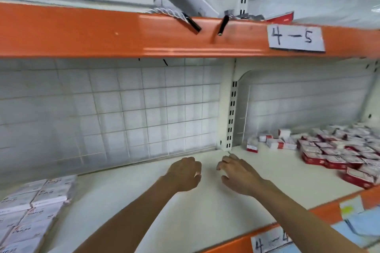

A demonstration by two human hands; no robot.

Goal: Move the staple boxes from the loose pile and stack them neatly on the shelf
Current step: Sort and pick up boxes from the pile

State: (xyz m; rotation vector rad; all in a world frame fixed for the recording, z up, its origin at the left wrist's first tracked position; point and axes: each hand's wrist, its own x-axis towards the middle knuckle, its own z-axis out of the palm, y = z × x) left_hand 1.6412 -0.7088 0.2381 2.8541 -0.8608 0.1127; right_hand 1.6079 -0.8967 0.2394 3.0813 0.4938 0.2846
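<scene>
Both bare forearms reach forward side by side, the hands close together but apart. The left hand (185,173) is palm-down with fingers loosely curled, holding nothing. The right hand (238,174) mirrors it, fingers relaxed and slightly spread.

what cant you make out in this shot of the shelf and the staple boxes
- Print on the red and white staple boxes, head view: motion blur.
- Extent of that pile: cut off by the right edge.
- Left hand and right hand fingertips: blurred, curled away.
- Lower shelf label: cut off by the bottom edge.
</scene>
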